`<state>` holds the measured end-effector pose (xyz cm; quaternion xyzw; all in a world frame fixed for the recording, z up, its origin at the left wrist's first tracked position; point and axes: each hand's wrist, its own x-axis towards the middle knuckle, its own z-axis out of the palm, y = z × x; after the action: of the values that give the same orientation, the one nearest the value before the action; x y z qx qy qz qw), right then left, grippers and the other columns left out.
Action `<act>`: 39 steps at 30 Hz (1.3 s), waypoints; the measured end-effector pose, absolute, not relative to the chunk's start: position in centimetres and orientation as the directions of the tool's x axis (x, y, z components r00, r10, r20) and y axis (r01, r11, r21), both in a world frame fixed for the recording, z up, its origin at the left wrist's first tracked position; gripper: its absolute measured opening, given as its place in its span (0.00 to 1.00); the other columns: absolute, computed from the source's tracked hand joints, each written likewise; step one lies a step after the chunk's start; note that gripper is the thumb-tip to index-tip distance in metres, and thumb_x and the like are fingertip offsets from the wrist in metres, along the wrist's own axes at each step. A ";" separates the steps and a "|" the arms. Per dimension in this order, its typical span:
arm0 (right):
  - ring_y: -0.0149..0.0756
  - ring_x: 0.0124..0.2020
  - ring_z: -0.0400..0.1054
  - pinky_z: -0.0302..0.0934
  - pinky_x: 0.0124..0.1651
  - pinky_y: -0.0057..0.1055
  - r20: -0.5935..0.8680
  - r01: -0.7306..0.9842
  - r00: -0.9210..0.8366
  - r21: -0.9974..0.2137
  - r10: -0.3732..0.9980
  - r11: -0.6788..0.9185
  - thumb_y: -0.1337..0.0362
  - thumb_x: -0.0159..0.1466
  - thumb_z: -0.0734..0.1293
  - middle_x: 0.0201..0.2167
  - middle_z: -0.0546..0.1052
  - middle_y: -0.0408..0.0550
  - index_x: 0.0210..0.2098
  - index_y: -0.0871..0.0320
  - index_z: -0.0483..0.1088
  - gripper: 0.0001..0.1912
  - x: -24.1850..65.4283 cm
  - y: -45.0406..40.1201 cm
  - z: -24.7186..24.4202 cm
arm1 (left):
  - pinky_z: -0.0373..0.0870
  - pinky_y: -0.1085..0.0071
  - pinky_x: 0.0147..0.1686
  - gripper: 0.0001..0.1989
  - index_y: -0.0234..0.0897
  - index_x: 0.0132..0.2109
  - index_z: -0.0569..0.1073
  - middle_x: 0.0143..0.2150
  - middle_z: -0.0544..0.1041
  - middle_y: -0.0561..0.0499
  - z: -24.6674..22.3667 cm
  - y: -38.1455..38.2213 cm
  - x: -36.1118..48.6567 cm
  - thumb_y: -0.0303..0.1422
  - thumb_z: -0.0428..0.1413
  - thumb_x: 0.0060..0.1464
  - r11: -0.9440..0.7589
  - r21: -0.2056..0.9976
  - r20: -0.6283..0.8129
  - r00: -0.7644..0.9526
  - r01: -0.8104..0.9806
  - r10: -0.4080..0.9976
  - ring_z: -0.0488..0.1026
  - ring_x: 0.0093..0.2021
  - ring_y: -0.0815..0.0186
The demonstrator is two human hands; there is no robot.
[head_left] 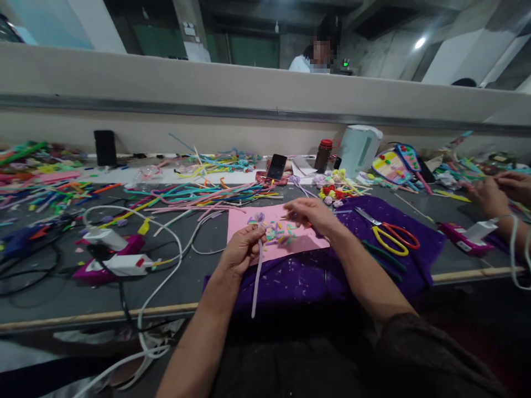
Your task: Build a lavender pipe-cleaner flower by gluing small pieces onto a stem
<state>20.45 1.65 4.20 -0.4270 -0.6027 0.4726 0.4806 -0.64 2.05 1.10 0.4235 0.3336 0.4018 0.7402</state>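
My left hand point(244, 246) pinches a pale lilac pipe cleaner point(257, 282) whose long end hangs down toward me. A small purple curled shape point(260, 217), like a flower head, shows just above those fingertips. To the right, my right hand point(313, 214) hovers with fingers bent and apart, and I see nothing between them. Beneath both hands lies a pink sheet point(238, 218), strewn with short cut bits of pipe cleaner point(286, 235) in several colours. Purple cloth point(286, 282) spreads under the sheet. Scissors point(390, 235) with yellow and red handles rest on its right side.
Long pipe cleaners point(199, 196) lie behind the sheet, near a phone point(277, 166), a brown bottle point(323, 156) and a kettle point(359, 150). Power strips point(99, 271) and cables stand left. Another person's hands point(492, 196) work at far right; a person point(307, 61) is beyond the partition.
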 end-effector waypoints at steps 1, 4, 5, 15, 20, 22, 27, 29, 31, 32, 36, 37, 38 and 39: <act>0.23 0.17 0.62 0.48 0.16 0.20 0.211 0.110 -0.067 -0.970 0.975 0.218 0.53 0.56 0.62 0.28 0.75 0.46 0.37 0.60 0.70 0.17 21.8 1.6 4.6 | 0.45 0.86 0.08 0.10 0.32 0.27 0.65 0.19 0.67 0.57 1.2 2.0 -0.6 0.32 0.59 0.42 0.316 0.893 -0.151 0.447 -0.321 0.882 0.54 0.11 0.83; 0.26 0.18 0.64 0.50 0.18 0.22 0.294 0.468 0.125 -0.860 0.948 0.205 0.53 0.57 0.60 0.26 0.74 0.47 0.33 0.61 0.70 0.17 25.5 1.3 4.6 | 0.46 0.86 0.08 0.10 0.32 0.27 0.65 0.20 0.68 0.57 1.3 2.0 -0.6 0.31 0.60 0.41 0.303 0.894 -0.144 0.427 -0.330 0.892 0.55 0.11 0.83; 0.27 0.20 0.65 0.53 0.21 0.23 0.300 0.648 0.134 -0.748 0.944 0.146 0.55 0.58 0.59 0.25 0.74 0.47 0.31 0.61 0.70 0.16 26.4 1.1 4.3 | 0.46 0.86 0.08 0.11 0.32 0.27 0.65 0.20 0.69 0.57 1.3 2.0 -0.6 0.31 0.60 0.41 0.299 0.896 -0.144 0.422 -0.328 0.895 0.55 0.11 0.83; 0.40 0.30 0.68 0.52 0.28 0.28 0.031 0.934 0.201 -0.308 0.979 -0.182 0.45 0.47 0.65 0.25 0.75 0.52 0.21 0.58 0.72 0.21 25.9 1.4 1.0 | 0.47 0.86 0.08 0.11 0.31 0.26 0.65 0.20 0.69 0.56 1.5 1.8 -0.5 0.32 0.60 0.41 0.258 0.917 -0.129 0.387 -0.303 0.913 0.56 0.11 0.83; 0.37 0.26 0.67 0.51 0.25 0.26 0.034 0.905 0.254 -0.361 0.967 -0.225 0.54 0.49 0.64 0.22 0.73 0.50 0.22 0.60 0.71 0.14 26.0 1.5 1.3 | 0.46 0.85 0.08 0.11 0.31 0.26 0.66 0.20 0.70 0.56 1.4 1.9 -0.6 0.33 0.60 0.40 0.258 0.912 -0.124 0.383 -0.319 0.915 0.56 0.11 0.83; 0.33 0.21 0.65 0.50 0.22 0.26 0.056 0.878 0.253 -0.432 0.966 -0.205 0.55 0.50 0.63 0.19 0.72 0.47 0.23 0.61 0.70 0.14 26.4 1.2 1.5 | 0.45 0.85 0.08 0.11 0.31 0.25 0.66 0.19 0.68 0.57 1.1 2.0 -0.7 0.34 0.60 0.41 0.244 0.912 -0.113 0.370 -0.331 0.922 0.55 0.10 0.83; 0.25 0.16 0.59 0.51 0.18 0.22 0.149 0.649 0.215 -0.760 0.965 -0.027 0.56 0.53 0.62 0.20 0.69 0.41 0.34 0.60 0.67 0.15 26.5 0.7 1.5 | 0.43 0.84 0.08 0.12 0.31 0.24 0.67 0.13 0.62 0.60 0.7 2.1 -0.8 0.36 0.60 0.40 0.280 0.879 -0.137 0.360 -0.385 0.923 0.53 0.10 0.82; 0.24 0.15 0.55 0.48 0.16 0.22 0.180 0.432 0.229 -0.899 0.957 0.066 0.56 0.52 0.64 0.18 0.65 0.38 0.33 0.60 0.67 0.14 26.2 0.6 1.5 | 0.43 0.84 0.08 0.12 0.31 0.24 0.67 0.17 0.66 0.58 0.6 2.1 -0.8 0.35 0.60 0.39 0.269 0.863 -0.125 0.334 -0.428 0.934 0.53 0.10 0.83; 0.23 0.13 0.53 0.45 0.14 0.22 0.173 0.282 0.247 -0.954 0.953 0.101 0.54 0.53 0.64 0.15 0.62 0.36 0.29 0.59 0.66 0.14 25.9 0.6 1.5 | 0.43 0.84 0.09 0.12 0.31 0.24 0.66 0.18 0.66 0.58 0.5 2.2 -0.8 0.35 0.60 0.39 0.267 0.859 -0.124 0.328 -0.437 0.937 0.53 0.10 0.83; 0.23 0.13 0.52 0.45 0.14 0.22 0.169 0.233 0.255 -0.966 0.952 0.109 0.52 0.53 0.63 0.15 0.62 0.37 0.27 0.59 0.66 0.15 25.7 0.6 1.5 | 0.43 0.83 0.09 0.13 0.31 0.24 0.66 0.18 0.66 0.58 0.5 2.2 -0.8 0.36 0.60 0.39 0.262 0.859 -0.120 0.325 -0.440 0.938 0.52 0.11 0.83; 0.25 0.17 0.59 0.51 0.17 0.22 0.204 0.041 0.275 -0.979 0.939 0.201 0.53 0.55 0.63 0.19 0.67 0.39 0.26 0.58 0.64 0.14 24.6 0.4 1.8 | 0.45 0.83 0.09 0.13 0.32 0.25 0.66 0.19 0.67 0.58 0.5 2.2 -0.8 0.36 0.60 0.39 0.227 0.877 -0.105 0.292 -0.424 0.950 0.55 0.11 0.83; 0.26 0.19 0.61 0.53 0.19 0.22 0.220 0.000 0.268 -0.974 0.938 0.229 0.55 0.54 0.64 0.21 0.68 0.40 0.28 0.58 0.65 0.12 24.2 0.3 1.9 | 0.46 0.83 0.09 0.13 0.32 0.25 0.66 0.18 0.67 0.58 0.5 2.1 -0.9 0.37 0.60 0.39 0.221 0.883 -0.106 0.283 -0.414 0.953 0.55 0.11 0.82; 0.27 0.21 0.64 0.56 0.21 0.23 0.234 -0.033 0.249 -0.968 0.940 0.250 0.57 0.52 0.66 0.23 0.70 0.41 0.29 0.58 0.64 0.11 23.8 0.1 2.0 | 0.46 0.83 0.09 0.13 0.32 0.25 0.66 0.18 0.67 0.58 0.6 2.1 -0.9 0.37 0.60 0.39 0.217 0.887 -0.108 0.274 -0.407 0.956 0.56 0.11 0.82; 0.29 0.24 0.66 0.58 0.23 0.24 0.243 -0.060 0.221 -0.963 0.945 0.262 0.59 0.51 0.67 0.25 0.71 0.41 0.31 0.58 0.64 0.11 23.3 -0.1 2.0 | 0.47 0.83 0.09 0.13 0.32 0.25 0.66 0.18 0.66 0.58 0.6 2.1 -0.9 0.37 0.60 0.39 0.216 0.889 -0.110 0.269 -0.405 0.957 0.56 0.12 0.82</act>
<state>23.29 -0.14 2.02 -0.4595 -0.4813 0.3976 0.6318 -0.86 2.07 0.62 0.3899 0.3540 0.4900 0.6947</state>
